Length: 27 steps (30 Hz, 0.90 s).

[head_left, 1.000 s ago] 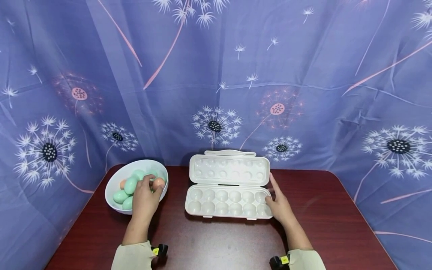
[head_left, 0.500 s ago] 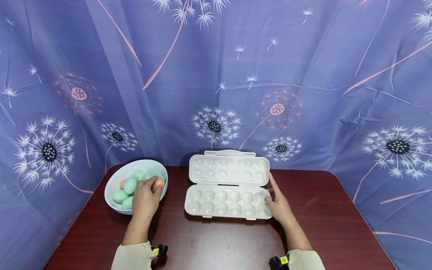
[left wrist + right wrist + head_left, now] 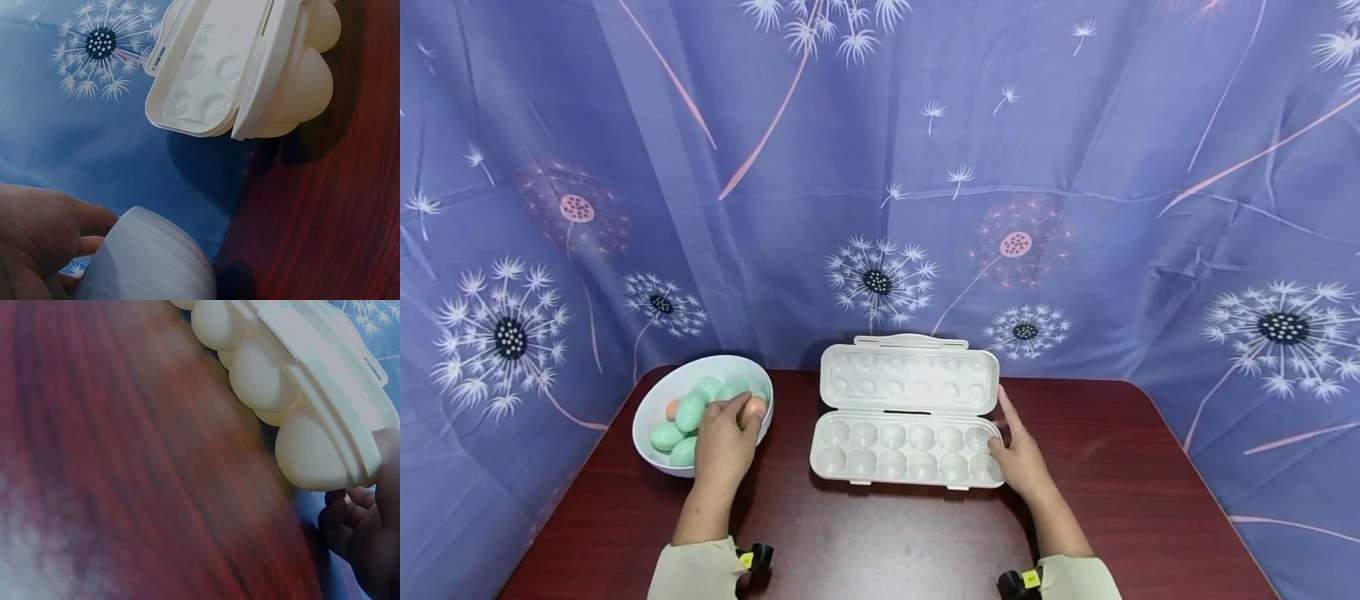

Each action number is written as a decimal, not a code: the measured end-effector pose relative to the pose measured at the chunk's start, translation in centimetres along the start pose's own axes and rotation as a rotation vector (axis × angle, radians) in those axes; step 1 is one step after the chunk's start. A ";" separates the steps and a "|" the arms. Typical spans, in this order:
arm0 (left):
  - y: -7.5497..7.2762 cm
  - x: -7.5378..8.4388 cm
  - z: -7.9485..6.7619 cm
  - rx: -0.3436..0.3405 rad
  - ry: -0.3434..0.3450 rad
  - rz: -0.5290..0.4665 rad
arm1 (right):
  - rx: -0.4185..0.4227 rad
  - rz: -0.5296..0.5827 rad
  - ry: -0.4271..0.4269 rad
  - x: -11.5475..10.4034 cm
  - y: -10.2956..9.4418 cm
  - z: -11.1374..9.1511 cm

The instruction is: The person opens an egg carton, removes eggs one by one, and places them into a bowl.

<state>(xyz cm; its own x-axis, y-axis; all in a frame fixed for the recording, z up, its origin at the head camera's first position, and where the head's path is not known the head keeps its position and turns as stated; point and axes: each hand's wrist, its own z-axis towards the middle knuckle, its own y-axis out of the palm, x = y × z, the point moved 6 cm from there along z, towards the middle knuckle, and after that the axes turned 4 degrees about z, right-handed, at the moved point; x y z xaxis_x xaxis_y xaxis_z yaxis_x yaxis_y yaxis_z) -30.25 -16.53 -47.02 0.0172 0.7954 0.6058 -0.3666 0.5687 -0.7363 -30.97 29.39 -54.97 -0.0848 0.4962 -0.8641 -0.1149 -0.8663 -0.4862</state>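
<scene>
At the right side of a white bowl (image 3: 651,457), my left hand (image 3: 722,446) pinches a brown egg (image 3: 754,408) between thumb and fingers. Several mint-green eggs (image 3: 690,412) and another brown egg (image 3: 672,409) lie in that bowl. The left wrist view shows the bowl's outer wall (image 3: 150,262) but hides the held egg. A cream plastic egg box (image 3: 907,447) stands in the middle with its lid (image 3: 910,379) raised and its cups bare. My right hand (image 3: 1024,458) grips the box's right end, thumb over the rim, other fingers curled below it in the right wrist view (image 3: 369,519).
The dark red wooden table (image 3: 880,542) carries the bowl and the box. Behind and beside it hangs a blue curtain (image 3: 760,275) with dandelion prints, close to the back edges of the box and the bowl.
My left fingers have closed in on the brown egg, which stays at the bowl's right side. The right hand and the egg box have not visibly moved.
</scene>
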 end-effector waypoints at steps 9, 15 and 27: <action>0.0 -0.1 0.0 -0.017 -0.026 -0.003 | 0.009 0.007 -0.005 -0.1 0.0 0.1; 0.0 -0.1 0.0 -0.015 -0.023 -0.011 | 0.003 0.078 0.014 -0.1 0.0 0.2; 0.1 -0.2 0.0 -0.043 -0.026 -0.013 | -0.013 0.241 0.065 -0.3 0.2 0.0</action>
<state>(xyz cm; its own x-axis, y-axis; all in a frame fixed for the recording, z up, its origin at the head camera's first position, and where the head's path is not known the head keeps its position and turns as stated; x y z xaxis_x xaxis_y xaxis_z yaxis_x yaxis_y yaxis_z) -30.32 -16.64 -47.22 -0.0023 0.7823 0.6229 -0.3262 0.5883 -0.7400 -31.00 29.05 -54.79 -0.0442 0.2704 -0.9617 -0.0861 -0.9601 -0.2660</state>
